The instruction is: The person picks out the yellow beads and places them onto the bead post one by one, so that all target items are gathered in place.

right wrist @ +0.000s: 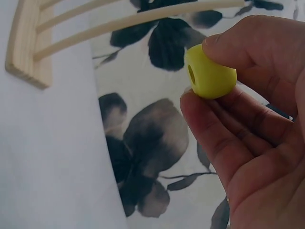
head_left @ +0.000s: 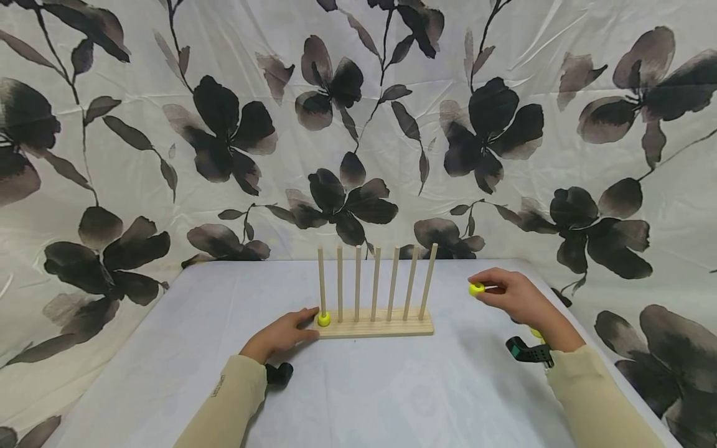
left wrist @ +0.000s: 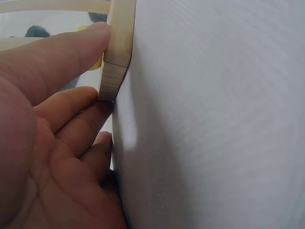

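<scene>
A wooden peg stand (head_left: 375, 330) with several upright pegs rests on the table. One yellow bead (head_left: 323, 319) sits at the bottom of its leftmost peg. My left hand (head_left: 284, 336) holds the stand's left end, thumb at the front and fingers around the end; the left wrist view shows the thumb (left wrist: 90, 45) against the wood. Off to the right of the stand, my right hand (head_left: 512, 295) is raised above the table. It pinches another yellow bead (right wrist: 212, 74) between thumb and fingertips, and the bead's hole shows on the side facing the stand.
More yellow (head_left: 536, 333) shows partly behind the right wrist, mostly hidden. A white cloth covers the table (head_left: 370, 398). Behind it hangs a floral curtain (head_left: 358, 143). Dark straps (head_left: 529, 353) are worn at the wrists.
</scene>
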`<state>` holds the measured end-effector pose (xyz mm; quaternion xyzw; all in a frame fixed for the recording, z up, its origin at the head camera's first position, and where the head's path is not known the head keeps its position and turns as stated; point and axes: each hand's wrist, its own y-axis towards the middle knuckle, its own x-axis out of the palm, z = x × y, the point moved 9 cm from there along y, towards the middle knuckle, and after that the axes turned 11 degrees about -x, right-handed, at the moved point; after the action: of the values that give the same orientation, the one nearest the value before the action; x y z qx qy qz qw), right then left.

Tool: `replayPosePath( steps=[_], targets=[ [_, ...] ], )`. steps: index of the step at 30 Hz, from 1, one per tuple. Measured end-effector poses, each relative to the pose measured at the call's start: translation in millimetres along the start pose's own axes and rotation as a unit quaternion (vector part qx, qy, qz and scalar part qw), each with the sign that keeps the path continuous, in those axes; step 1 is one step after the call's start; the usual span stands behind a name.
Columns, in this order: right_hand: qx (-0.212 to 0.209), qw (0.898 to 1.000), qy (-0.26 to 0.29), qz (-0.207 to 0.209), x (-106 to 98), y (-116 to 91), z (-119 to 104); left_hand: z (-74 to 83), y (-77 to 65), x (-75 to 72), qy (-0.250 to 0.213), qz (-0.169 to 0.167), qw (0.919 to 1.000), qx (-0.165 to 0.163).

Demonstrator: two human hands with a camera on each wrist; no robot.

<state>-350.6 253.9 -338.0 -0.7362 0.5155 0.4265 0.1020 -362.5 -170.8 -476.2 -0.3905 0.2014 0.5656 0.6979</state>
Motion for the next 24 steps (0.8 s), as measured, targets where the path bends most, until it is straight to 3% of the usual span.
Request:
replayPosePath(
  steps=[24],
  targets=[
    [-0.081,0.997,0.013,-0.008,5.5,33.6,-56.6,-0.5,0.8,-0.6,-0.001,-0.002,1.0,0.004]
  ],
)
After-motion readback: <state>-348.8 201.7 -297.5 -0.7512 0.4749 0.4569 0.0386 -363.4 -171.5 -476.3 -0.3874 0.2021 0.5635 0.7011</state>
